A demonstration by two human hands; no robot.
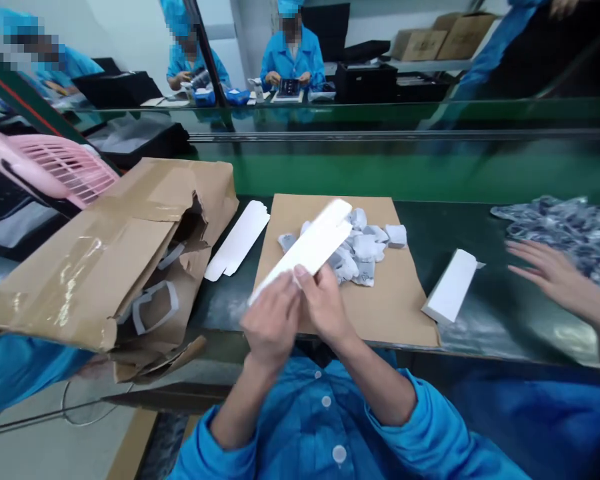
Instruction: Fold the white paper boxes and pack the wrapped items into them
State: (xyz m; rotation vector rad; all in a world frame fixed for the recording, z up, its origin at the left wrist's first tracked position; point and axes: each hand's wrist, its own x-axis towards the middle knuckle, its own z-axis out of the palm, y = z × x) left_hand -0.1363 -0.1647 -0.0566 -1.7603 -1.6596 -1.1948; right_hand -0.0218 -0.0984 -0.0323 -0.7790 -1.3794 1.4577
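My left hand (273,323) and right hand (326,305) pinch the box (311,248) by one end.
Held so, it may sag onto the sachets (367,252) mid-frame.

Paper and card on a glossy counter (480,320)

I saw a matt white paperboard box (307,250), brown corrugated cardboard sheet (380,307), and a tape-glossed torn carton (95,260).

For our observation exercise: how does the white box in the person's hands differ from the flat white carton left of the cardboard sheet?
The held box is folded into a long body; the flat carton lies unfolded, flaps showing. The held box is raised, gripped by the left hand and right hand; the flat carton rests untouched on the green table. Both are white, long and narrow.
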